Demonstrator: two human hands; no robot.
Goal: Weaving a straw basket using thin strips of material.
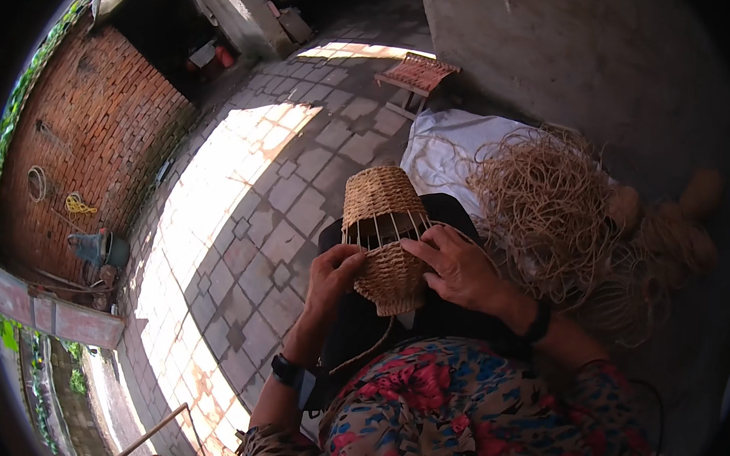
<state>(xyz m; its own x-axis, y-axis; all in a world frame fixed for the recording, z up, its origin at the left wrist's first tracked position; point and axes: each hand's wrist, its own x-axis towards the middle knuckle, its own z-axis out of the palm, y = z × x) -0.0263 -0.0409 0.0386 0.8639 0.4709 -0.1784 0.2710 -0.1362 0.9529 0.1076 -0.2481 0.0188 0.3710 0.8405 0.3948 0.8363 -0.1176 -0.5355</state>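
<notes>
A woven straw-coloured basket rests on my lap, with an unwoven gap across its middle where thin bare ribs show. My left hand grips its left side at the edge of the lower woven part, thumb on the weave. From the right, my right hand has its fingers closed at the same edge beside the ribs; a strand of cord runs by these fingers. A loose cord end hangs below the basket toward my left wrist. Fingertips on the far side of the basket are hidden.
A big tangle of brown cord lies on a white sheet to my right, with more bundles beyond. A small slatted stool stands ahead. Stone paving stretches left to a brick wall and a bucket.
</notes>
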